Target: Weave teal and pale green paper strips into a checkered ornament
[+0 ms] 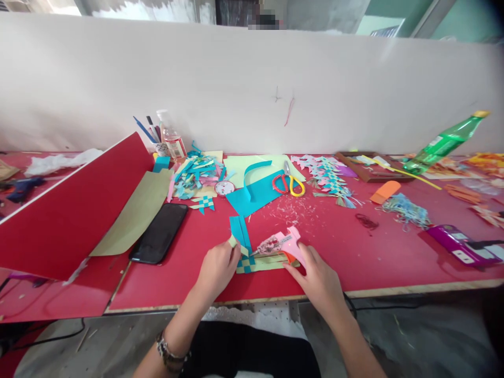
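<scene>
Two hands of yours are at work, set apart, at the lower centre of the frame. Your left hand (217, 264) has thumb and fingers pinched on a pale strip (244, 251). Your right hand (318, 273) is wrapped round the handle of the pink glue gun (280, 242), whose nozzle points left, towards the woven piece (247, 265). You have that piece between your hands, near the table's front edge; whether the nozzle touches it, I cannot tell. Blue strips (237, 229) run up from it, and more pale strips lie under the gun.

Just above, at the centre, you have a blue sheet (258, 195) with scissors (292, 182) on its right side and a round disc (224, 188) by its left edge. Left of that sits a small woven piece (205, 202), below a pile of scraps (199, 170). Your phone (159, 233) lies left of centre, beside a red board (82, 210). Right of centre there is a fringed braid (333, 176); further right, a tilted green bottle (444, 144), and a purple box (464, 245) at the right edge.
</scene>
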Demonstrator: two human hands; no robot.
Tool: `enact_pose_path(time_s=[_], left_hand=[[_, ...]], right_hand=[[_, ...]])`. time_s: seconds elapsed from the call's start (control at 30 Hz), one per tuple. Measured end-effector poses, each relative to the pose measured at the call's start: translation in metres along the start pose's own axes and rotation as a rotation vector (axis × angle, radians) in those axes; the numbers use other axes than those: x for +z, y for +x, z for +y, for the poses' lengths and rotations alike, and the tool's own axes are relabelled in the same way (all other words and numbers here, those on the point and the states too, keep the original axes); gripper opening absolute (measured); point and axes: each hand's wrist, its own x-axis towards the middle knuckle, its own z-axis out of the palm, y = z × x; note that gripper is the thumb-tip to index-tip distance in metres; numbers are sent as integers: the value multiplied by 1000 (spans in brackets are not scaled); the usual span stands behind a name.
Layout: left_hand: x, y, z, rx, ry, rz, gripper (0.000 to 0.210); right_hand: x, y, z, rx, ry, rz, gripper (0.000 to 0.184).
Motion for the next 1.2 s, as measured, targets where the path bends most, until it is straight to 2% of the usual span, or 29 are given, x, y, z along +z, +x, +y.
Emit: enact_pose_path(time_s=[0.53,1.2], left_hand=[[-1,1,0,-14,-51,-25,40],[-2,1,2,-34,-10,-27,40]], right_hand=[[-4,1,1,-33,-9,2,35],[-12,-2,16,73,-144,-16,28]])
